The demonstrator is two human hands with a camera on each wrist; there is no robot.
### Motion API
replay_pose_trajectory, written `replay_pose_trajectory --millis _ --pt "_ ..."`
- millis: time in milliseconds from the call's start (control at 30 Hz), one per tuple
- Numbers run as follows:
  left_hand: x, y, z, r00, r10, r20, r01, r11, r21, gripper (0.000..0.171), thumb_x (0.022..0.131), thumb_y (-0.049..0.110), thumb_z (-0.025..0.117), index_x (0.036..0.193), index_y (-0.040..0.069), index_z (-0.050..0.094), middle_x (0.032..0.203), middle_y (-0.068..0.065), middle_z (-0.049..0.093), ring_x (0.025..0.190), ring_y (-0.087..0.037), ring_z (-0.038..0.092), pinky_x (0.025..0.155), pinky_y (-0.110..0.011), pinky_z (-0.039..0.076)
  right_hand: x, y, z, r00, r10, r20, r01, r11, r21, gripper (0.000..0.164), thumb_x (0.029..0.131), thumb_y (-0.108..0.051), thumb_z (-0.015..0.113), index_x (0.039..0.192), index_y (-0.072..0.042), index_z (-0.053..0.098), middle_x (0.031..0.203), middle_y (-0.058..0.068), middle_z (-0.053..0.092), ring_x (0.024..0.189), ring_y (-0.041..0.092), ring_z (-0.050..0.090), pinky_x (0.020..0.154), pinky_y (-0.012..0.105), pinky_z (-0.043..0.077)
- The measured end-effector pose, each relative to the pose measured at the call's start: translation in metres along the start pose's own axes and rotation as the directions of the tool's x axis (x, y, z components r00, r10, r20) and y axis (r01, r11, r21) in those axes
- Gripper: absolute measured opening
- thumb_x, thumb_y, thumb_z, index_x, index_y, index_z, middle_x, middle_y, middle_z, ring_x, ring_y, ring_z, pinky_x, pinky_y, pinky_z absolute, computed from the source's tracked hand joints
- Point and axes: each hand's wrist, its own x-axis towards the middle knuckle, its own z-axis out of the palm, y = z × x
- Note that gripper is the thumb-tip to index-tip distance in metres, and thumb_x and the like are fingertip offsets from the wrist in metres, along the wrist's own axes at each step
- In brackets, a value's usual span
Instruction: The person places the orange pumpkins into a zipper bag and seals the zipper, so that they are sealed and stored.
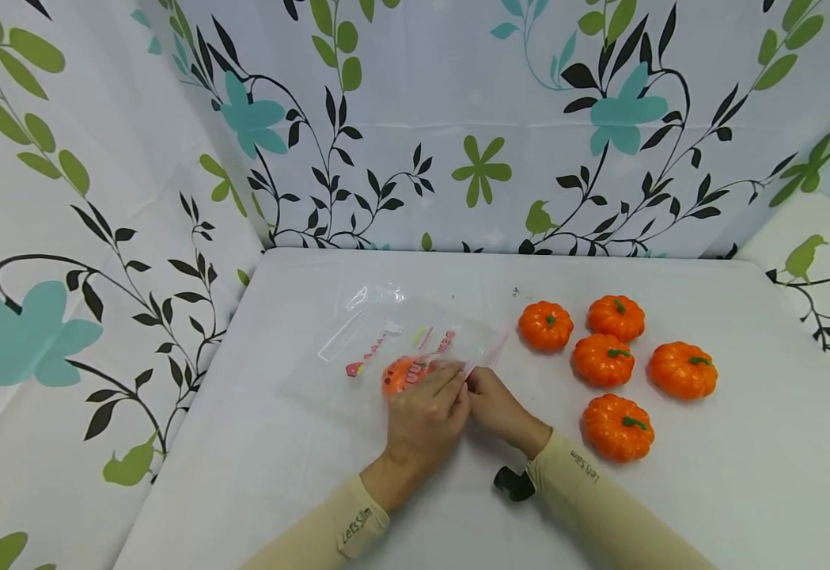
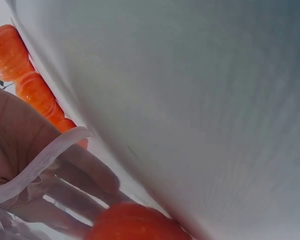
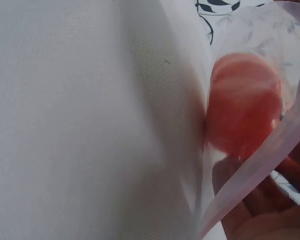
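A clear plastic zip bag (image 1: 358, 332) with red printing and a pinkish mouth strip lies on the table, one orange toy pumpkin (image 1: 403, 376) inside. My left hand (image 1: 425, 412) grips the bag at its mouth, its fingers covering part of the pumpkin and the other hand's fingertips. Coming from the right, my right hand (image 1: 503, 408) reaches in at the mouth. In the left wrist view its fingers (image 2: 85, 170) are extended behind the pinkish strip, toward the pumpkin (image 2: 137, 222). Through the plastic, the right wrist view shows the pumpkin (image 3: 245, 102) close by its fingertips (image 3: 227, 172).
Several more orange toy pumpkins with green stems stand right of the bag, the nearest being one pumpkin (image 1: 617, 427) beside my right forearm. A small black device (image 1: 514, 483) sits at my right wrist. Patterned curtains (image 1: 415, 127) border the white table (image 1: 756, 475).
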Motion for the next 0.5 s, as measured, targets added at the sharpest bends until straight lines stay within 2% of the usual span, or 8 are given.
replay_pose_trajectory --millis 100,233,333,400,500 --pt "0.0 0.001 0.001 1.0 -0.018 0.01 0.018 1.0 0.005 0.018 0.086 0.009 0.072 0.101 0.002 0.08 0.104 -0.008 0.076 0.094 -0.02 0.075 0.082 -0.033 0.058 0.0 0.003 -0.004 0.999 0.013 0.051 -0.014 1.0 0.027 0.032 0.099 -0.003 0.051 0.123 0.016 0.061 0.117 0.02 0.068 0.095 0.012 0.058 0.083 0.022 0.049" --pt "0.0 0.0 0.003 1.0 -0.024 0.003 0.024 1.0 0.008 0.017 0.084 0.008 0.073 0.098 0.003 0.081 0.102 -0.008 0.077 0.092 -0.02 0.075 0.078 -0.033 0.06 -0.009 0.003 -0.011 0.997 0.005 0.076 -0.003 0.999 -0.033 0.031 0.102 -0.005 0.051 0.126 0.01 0.062 0.125 0.017 0.066 0.105 0.018 0.059 0.093 0.028 0.05" --pt "0.002 -0.002 0.004 1.0 -0.021 -0.004 0.021 1.0 0.021 0.016 0.082 0.008 0.074 0.096 0.004 0.081 0.1 -0.008 0.077 0.089 -0.02 0.075 0.074 -0.033 0.061 -0.024 -0.003 -0.022 0.999 -0.003 0.039 0.008 0.994 -0.112 0.036 0.102 -0.009 0.056 0.136 0.004 0.059 0.135 0.015 0.062 0.119 0.027 0.06 0.103 0.041 0.048" --pt "0.003 -0.004 0.005 1.0 -0.02 -0.005 0.02 0.999 0.035 0.014 0.081 0.008 0.075 0.093 0.004 0.081 0.1 -0.008 0.077 0.087 -0.02 0.076 0.072 -0.033 0.061 -0.036 -0.01 -0.032 1.0 -0.015 -0.009 0.013 0.984 -0.177 0.045 0.1 -0.012 0.062 0.144 -0.002 0.055 0.144 0.012 0.057 0.13 0.029 0.055 0.107 0.048 0.045" --pt "0.005 -0.006 0.005 1.0 -0.02 -0.005 0.02 0.999 0.051 0.012 0.08 0.007 0.076 0.091 0.004 0.081 0.099 -0.008 0.077 0.085 -0.019 0.076 0.071 -0.032 0.061 -0.057 -0.021 -0.051 0.992 -0.054 -0.114 0.013 0.943 -0.334 0.06 0.096 -0.021 0.07 0.152 -0.013 0.048 0.154 0.006 0.047 0.141 0.029 0.044 0.108 0.055 0.04"
